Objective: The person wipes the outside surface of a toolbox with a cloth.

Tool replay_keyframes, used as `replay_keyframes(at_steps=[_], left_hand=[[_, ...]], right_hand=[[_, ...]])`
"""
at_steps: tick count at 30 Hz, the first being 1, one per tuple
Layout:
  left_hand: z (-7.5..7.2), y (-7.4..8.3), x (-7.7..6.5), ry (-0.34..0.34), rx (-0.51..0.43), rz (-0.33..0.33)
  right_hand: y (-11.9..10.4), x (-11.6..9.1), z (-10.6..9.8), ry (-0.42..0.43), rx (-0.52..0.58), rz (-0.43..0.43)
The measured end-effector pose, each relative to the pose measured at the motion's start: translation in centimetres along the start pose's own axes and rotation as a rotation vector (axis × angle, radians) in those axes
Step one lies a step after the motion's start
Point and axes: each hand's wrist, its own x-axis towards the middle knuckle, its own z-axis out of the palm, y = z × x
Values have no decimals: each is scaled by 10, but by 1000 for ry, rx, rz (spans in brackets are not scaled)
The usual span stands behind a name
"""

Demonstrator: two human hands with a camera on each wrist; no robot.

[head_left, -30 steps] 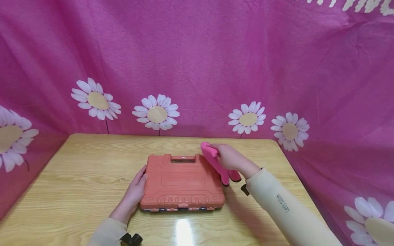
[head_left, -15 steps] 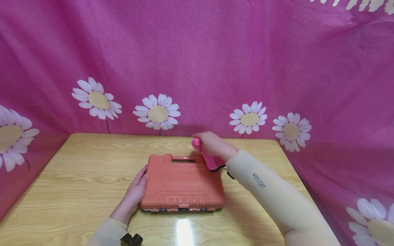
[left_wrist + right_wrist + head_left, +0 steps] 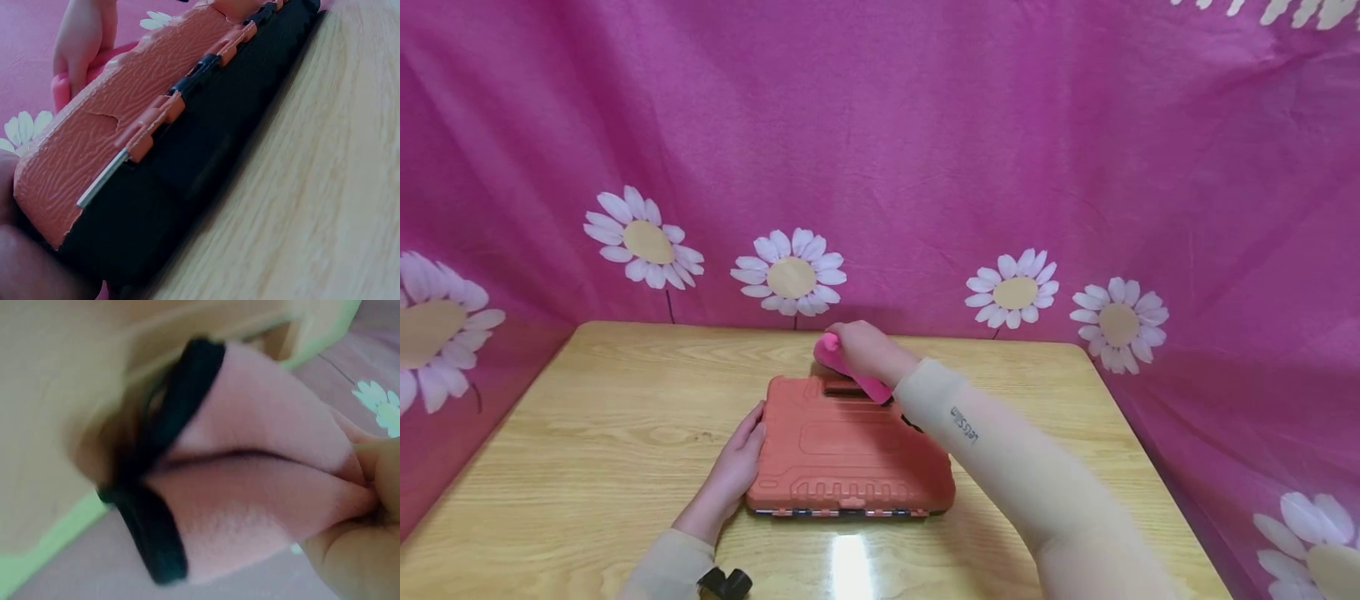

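An orange tool case point(image 3: 850, 442) with a black lower half point(image 3: 187, 169) lies flat and closed on the wooden table, its handle point(image 3: 847, 390) on the far side. My left hand point(image 3: 741, 454) rests against the case's left side, fingers stretched along it. My right hand point(image 3: 871, 348) grips a pink cloth point(image 3: 874, 385) with black edging point(image 3: 156, 537) near the case's handle. In the right wrist view the cloth is bunched where I hold it and fans out into two flaps. My right forearm covers part of the case's right side.
The wooden table point(image 3: 587, 450) runs back to a magenta curtain point(image 3: 895, 167) printed with daisies, which hangs behind and at both sides. Hinges with a metal pin point(image 3: 103, 178) line the case's near edge. A small black device point(image 3: 724, 582) sits on my left wrist.
My right hand has swept left with the pink cloth, from the case's far right corner to its handle. My left hand stays at the case's left side.
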Motion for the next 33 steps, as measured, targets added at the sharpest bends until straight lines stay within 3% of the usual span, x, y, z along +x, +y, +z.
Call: replay_keyframes(at_steps=[6,13,20,27,33], left_hand=[[1,0,0,10,-5,21],[3,1,0,26,4,25],[3,3,0,34,4,38],[2,2,0,27,1,17],[3,3,-1,28,-10,9]], right_hand=[[-17,13,22,-1,115,3],[-29,23,41,-38,16,-47],[-34,23,41,-114,-57,-98],[-32,19,38,-221,-110,-46],[-22,12,33,-247,-124,-90]])
